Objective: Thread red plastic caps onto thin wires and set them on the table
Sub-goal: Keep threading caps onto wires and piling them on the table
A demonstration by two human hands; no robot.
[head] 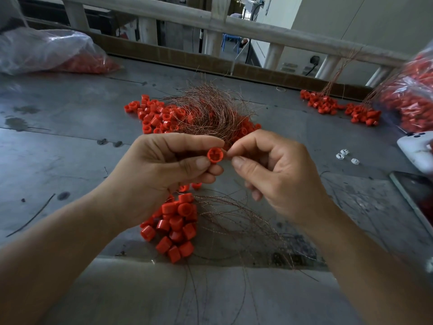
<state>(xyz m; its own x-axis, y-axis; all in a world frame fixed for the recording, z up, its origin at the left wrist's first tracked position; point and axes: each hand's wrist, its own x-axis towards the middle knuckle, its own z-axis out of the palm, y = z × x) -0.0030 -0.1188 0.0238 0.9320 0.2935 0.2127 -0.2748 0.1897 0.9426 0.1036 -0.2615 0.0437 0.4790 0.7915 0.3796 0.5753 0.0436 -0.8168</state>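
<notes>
My left hand [164, 170] pinches a red cap [215, 156] between thumb and fingers, its open end facing me. My right hand [276, 174] pinches something thin right beside the cap; the wire itself is too fine to make out there. Behind my hands lies a heap of loose red caps [154, 113] under a tangle of thin copper wires [210, 113]. Below my hands sits a cluster of caps threaded on wires [178, 226], the wires [234, 221] trailing to the right over the grey table [70, 141].
A plastic bag of red caps [58, 52] lies at the back left, another bag [412, 97] at the right. More threaded caps [339, 109] sit at the back right. A white device [417, 151], small white pieces [344, 156] and a phone [414, 200] lie right. A railing [234, 26] borders the far edge.
</notes>
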